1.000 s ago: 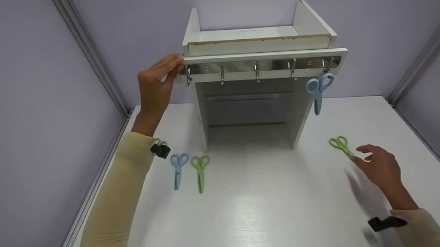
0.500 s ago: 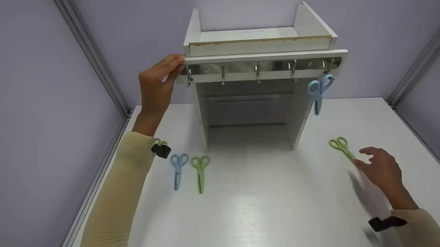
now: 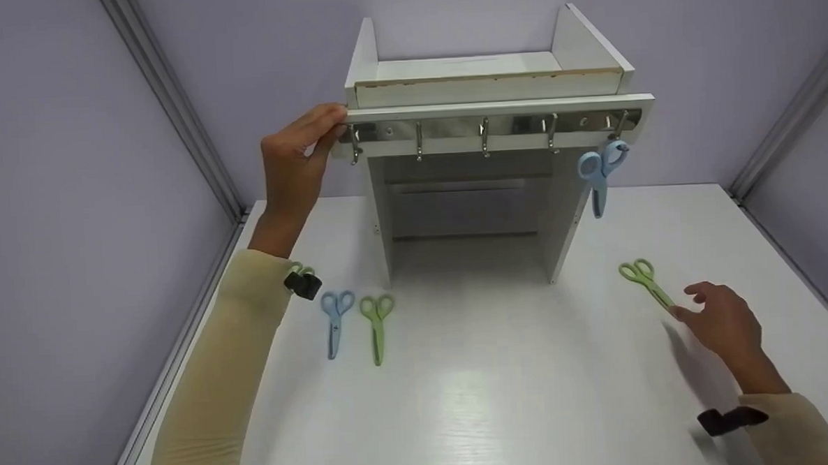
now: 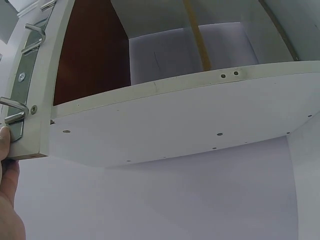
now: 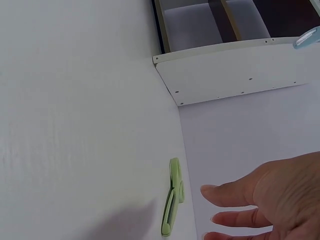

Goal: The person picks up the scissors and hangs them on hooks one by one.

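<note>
A white shelf unit point(image 3: 488, 82) stands at the back of the white table point(image 3: 505, 396), with a metal hook rail point(image 3: 486, 126) along its front. My left hand point(image 3: 299, 160) grips the rail board's left end; its thumb point(image 4: 5, 137) shows by the board's corner. A blue pair of scissors point(image 3: 600, 168) hangs from the rightmost hook. A green pair of scissors point(image 3: 645, 282) lies on the table at the right. My right hand point(image 3: 718, 317) hovers just beside its blade tip, fingers spread and straight point(image 5: 235, 195), holding nothing; the scissors point(image 5: 172, 197) lie left of the fingers.
Another blue pair of scissors point(image 3: 334, 320) and green pair of scissors point(image 3: 377, 325) lie side by side on the table's left, below my left sleeve. Lilac walls with metal corner rails point(image 3: 171, 110) enclose the table on three sides.
My right hand has drifted slightly down and right, staying near the green scissors' tip. The left hand keeps its hold on the rail board.
</note>
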